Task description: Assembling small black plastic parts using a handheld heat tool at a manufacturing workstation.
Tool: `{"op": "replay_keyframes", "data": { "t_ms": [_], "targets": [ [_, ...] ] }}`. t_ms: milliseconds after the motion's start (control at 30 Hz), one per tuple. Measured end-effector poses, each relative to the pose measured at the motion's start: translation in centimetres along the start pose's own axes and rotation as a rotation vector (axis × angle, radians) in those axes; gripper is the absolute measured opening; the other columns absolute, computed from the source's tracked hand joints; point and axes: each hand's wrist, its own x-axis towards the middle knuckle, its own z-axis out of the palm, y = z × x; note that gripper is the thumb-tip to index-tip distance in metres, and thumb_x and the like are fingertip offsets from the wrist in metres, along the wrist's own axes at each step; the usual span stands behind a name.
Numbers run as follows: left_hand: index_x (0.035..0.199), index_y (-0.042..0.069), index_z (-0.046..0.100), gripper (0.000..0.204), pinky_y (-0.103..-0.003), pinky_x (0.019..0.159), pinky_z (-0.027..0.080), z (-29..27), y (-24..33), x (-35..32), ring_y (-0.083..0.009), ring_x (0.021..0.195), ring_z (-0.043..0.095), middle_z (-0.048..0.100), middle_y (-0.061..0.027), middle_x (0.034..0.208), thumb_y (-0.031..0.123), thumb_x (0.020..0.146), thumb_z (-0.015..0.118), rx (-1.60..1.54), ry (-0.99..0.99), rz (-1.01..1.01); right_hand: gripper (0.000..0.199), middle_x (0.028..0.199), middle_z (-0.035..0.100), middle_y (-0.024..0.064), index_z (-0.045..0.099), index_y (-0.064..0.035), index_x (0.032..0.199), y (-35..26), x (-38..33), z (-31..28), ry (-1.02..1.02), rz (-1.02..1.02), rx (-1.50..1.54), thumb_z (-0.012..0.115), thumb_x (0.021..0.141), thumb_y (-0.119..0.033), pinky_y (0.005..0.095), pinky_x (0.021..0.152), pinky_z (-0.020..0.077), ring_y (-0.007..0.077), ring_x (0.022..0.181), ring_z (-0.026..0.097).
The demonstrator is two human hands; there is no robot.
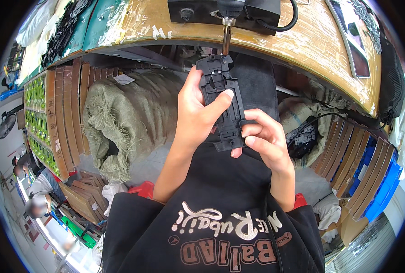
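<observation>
I hold a long black plastic frame part (pixel 221 98) upright in front of my lap with both hands. My left hand (pixel 195 111) grips its left side, thumb pressed across the front. My right hand (pixel 262 139) pinches its lower right end with thumb and fingers. The part's top end touches the metal bit of a powered screwdriver (pixel 227 34) that hangs from a black unit (pixel 225 11) at the edge of the wooden bench (pixel 302 41).
A stuffed green woven sack (pixel 120 118) lies to my left beside stacked brown cartons (pixel 63 113). Another sack with black parts (pixel 302 136) sits to my right, next to slanted cartons and blue crates (pixel 375 186). Other people sit at the far lower left (pixel 38 191).
</observation>
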Motion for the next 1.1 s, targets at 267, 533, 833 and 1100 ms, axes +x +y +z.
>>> {"op": "replay_keyframes", "data": {
  "t_ms": [267, 533, 833, 1100],
  "targets": [
    [0.104, 0.0, 0.042, 0.035, -0.02, 0.063, 0.042, -0.3, -0.8, -0.8, -0.0056, 0.072, 0.049, 0.051, -0.0024, 0.084, -0.004, 0.072, 0.054, 0.021, 0.006, -0.011, 0.038, 0.073, 0.057, 0.0137, 0.038, 0.0072, 0.108, 0.9, -0.4, -0.6, -0.013, 0.038, 0.01, 0.047, 0.072, -0.003, 0.0286, 0.062, 0.0474, 0.0212, 0.061, 0.058],
    [0.102, 0.0, 0.042, 0.033, -0.019, 0.063, 0.041, -0.1, 0.0, -0.8, -0.005, 0.072, 0.049, 0.051, -0.0027, 0.084, -0.004, 0.072, 0.054, 0.039, -0.005, -0.022, 0.039, 0.074, 0.056, 0.0133, 0.038, 0.007, 0.108, 0.5, -0.4, -0.2, -0.019, 0.022, 0.02, 0.047, 0.072, -0.003, 0.0286, 0.061, 0.0476, 0.0216, 0.061, 0.058],
    [0.103, 0.002, 0.041, 0.032, -0.017, 0.049, 0.04, 1.2, -1.3, -1.8, -0.0045, 0.06, 0.05, 0.052, -0.0013, 0.078, 0.0, 0.074, 0.057, 0.091, 0.04, -0.05, 0.03, 0.067, 0.055, 0.0045, 0.041, -0.0016, 0.105, 0.1, -1.6, -1.4, -0.06, 0.101, -0.007, 0.056, 0.078, -0.004, 0.0223, 0.056, 0.046, 0.0123, 0.063, 0.057],
    [0.122, 0.0, 0.027, 0.048, -0.02, 0.041, 0.041, -0.5, -5.2, -3.2, -0.0105, 0.045, 0.047, 0.049, -0.0062, 0.058, 0.031, 0.088, 0.04, 0.139, 0.039, -0.309, 0.032, 0.068, 0.049, 0.0041, 0.041, -0.0025, 0.106, 3.4, -10.1, -10.7, 0.583, -0.188, -0.114, 0.051, 0.075, -0.001, 0.0274, 0.052, 0.0486, 0.0168, 0.056, 0.057]
  ]
}}
